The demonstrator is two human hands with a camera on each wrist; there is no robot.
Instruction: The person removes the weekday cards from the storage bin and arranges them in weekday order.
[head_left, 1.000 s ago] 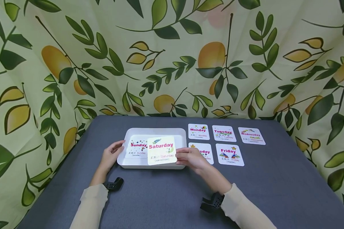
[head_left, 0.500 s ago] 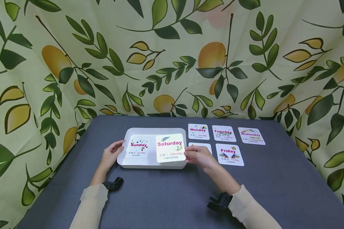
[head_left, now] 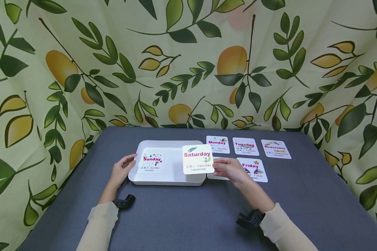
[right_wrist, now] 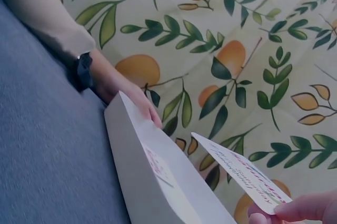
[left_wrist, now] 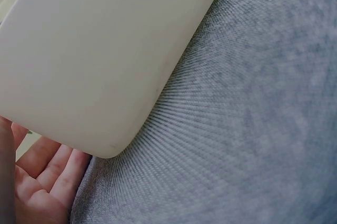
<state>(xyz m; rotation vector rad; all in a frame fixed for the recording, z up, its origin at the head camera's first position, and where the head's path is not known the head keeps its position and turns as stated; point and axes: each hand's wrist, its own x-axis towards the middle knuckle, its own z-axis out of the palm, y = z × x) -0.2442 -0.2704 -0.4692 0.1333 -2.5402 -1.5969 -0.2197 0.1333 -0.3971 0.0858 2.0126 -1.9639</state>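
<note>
I see the leaf-and-fruit patterned cloth [head_left: 188,62] filling the whole upper half of the head view and running down both sides. Below it the grey table [head_left: 182,216] takes up the lower half of the frame.

Left of centre on the table sits the white tray [head_left: 171,179], and the Sunday card [head_left: 152,163] lies flat inside its left part. My left hand [head_left: 120,171] rests against the tray's left edge, fingers loosely spread along the rim and not wrapped around anything; in the left wrist view only the palm and fingers show under the tray's rounded corner, at the lower left of that frame.

My right hand [head_left: 230,170] is just right of centre, pinching the Saturday card [head_left: 197,159] by its right edge between thumb and fingertips. The card is lifted off the surface and tilted, hanging over the tray's right rim, partly above the tray and partly above the table beside it. In the right wrist view it appears at lower right, raised clear of the tray wall.

To the right of centre, in the back row, lie the Monday card [head_left: 217,144], the Tuesday card [head_left: 245,146] and the Wednesday card [head_left: 275,149]. In front of them sits the Friday card [head_left: 253,169], its left corner covered by my right hand, and another card [head_left: 218,177] is mostly hidden under that hand, so I cannot read it.
</note>
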